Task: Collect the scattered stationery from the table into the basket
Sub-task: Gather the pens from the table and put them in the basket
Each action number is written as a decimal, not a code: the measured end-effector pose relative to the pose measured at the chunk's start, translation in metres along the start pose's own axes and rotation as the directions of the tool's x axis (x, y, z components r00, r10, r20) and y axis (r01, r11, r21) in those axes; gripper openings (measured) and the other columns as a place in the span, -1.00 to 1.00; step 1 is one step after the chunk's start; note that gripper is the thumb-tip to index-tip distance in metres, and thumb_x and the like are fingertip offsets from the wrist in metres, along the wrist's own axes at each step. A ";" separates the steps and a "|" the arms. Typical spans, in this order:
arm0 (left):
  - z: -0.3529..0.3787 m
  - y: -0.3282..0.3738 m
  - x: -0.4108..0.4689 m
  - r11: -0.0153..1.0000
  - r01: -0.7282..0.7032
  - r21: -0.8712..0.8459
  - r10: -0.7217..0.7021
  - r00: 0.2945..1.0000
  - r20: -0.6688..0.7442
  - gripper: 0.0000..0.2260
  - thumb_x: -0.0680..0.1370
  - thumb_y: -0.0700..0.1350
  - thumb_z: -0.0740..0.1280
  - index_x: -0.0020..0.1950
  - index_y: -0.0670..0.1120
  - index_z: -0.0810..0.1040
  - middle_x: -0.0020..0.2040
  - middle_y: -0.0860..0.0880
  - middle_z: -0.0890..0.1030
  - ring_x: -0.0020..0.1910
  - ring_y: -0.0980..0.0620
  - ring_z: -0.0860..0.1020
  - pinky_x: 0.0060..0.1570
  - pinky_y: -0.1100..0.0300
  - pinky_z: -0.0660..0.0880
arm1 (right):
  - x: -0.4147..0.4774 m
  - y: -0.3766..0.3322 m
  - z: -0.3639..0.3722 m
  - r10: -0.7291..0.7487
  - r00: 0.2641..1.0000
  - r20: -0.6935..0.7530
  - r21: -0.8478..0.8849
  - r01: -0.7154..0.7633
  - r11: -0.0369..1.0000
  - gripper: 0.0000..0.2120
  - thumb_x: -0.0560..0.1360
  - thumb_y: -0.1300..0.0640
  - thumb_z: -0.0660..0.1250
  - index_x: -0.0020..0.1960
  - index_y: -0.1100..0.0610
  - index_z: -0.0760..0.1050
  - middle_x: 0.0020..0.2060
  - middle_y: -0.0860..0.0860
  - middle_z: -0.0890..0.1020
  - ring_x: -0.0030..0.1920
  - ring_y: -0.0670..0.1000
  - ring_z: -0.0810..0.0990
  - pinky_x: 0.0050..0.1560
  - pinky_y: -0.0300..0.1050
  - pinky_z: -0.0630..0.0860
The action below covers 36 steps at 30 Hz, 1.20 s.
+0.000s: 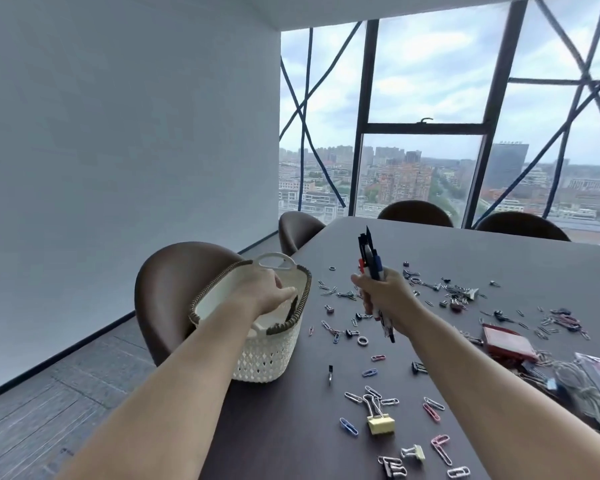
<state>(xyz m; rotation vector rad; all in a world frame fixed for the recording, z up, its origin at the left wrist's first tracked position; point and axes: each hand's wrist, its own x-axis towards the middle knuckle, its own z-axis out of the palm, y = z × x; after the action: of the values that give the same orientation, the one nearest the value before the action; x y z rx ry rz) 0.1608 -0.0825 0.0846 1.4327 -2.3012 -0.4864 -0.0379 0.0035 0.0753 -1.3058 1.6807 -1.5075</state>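
Observation:
A white perforated basket (267, 355) with a braided brown rim stands at the table's left edge. My left hand (264, 289) reaches into it, fingers extended over its inside; I cannot tell if it holds anything. My right hand (387, 296) is raised above the table to the right of the basket, fist closed around a bundle of pens (371, 258) that sticks up and down out of it. Several paper clips (433, 407) and binder clips, among them a yellow binder clip (381, 423), lie scattered over the dark table (284, 431).
A red flat box (506, 344) and a pile of papers and wrappers (589, 386) lie at the right. Brown chairs (174, 285) stand along the left and far sides. Windows fill the wall behind the table.

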 end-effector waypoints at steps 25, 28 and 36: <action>0.022 -0.099 -0.063 0.873 -0.400 -0.279 0.233 0.844 -0.483 -0.63 0.37 0.21 0.20 -0.58 0.06 0.43 -0.10 0.12 0.49 0.04 0.24 0.38 0.08 0.29 0.30 | -0.009 -0.050 0.053 -0.201 0.963 0.177 0.045 0.196 0.980 -0.79 0.55 0.18 0.26 -0.26 0.11 0.39 -0.51 0.01 0.48 -0.51 -0.01 0.44 -0.35 -0.15 0.44; 0.021 -0.098 -0.057 0.866 -0.384 -0.320 0.232 0.876 -0.424 -0.69 0.37 0.07 0.29 -0.59 0.12 0.45 -0.18 0.08 0.54 0.09 0.32 0.37 0.08 0.39 0.28 | -0.001 -0.046 0.068 -0.204 0.960 0.192 0.040 0.200 0.979 -0.83 0.55 0.18 0.26 -0.21 0.10 0.38 -0.48 0.01 0.48 -0.51 -0.05 0.44 -0.36 -0.18 0.45; 0.021 -0.110 -0.039 0.833 -0.368 -0.414 0.209 0.901 -0.380 -0.72 0.32 0.10 0.24 -0.59 0.08 0.39 0.03 0.07 0.54 0.28 0.32 0.31 0.19 0.50 0.18 | 0.024 -0.013 0.086 -0.131 0.923 0.362 -0.433 0.291 0.853 -0.90 0.49 0.08 0.36 -0.13 0.01 0.43 -0.38 -0.02 0.55 -0.37 -0.05 0.52 -0.26 -0.22 0.40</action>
<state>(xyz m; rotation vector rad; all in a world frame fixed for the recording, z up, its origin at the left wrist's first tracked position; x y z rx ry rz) 0.2509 -0.0915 0.0087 0.8277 -1.9101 -0.6211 0.0312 -0.0551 0.0719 -1.9404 1.7943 -0.9279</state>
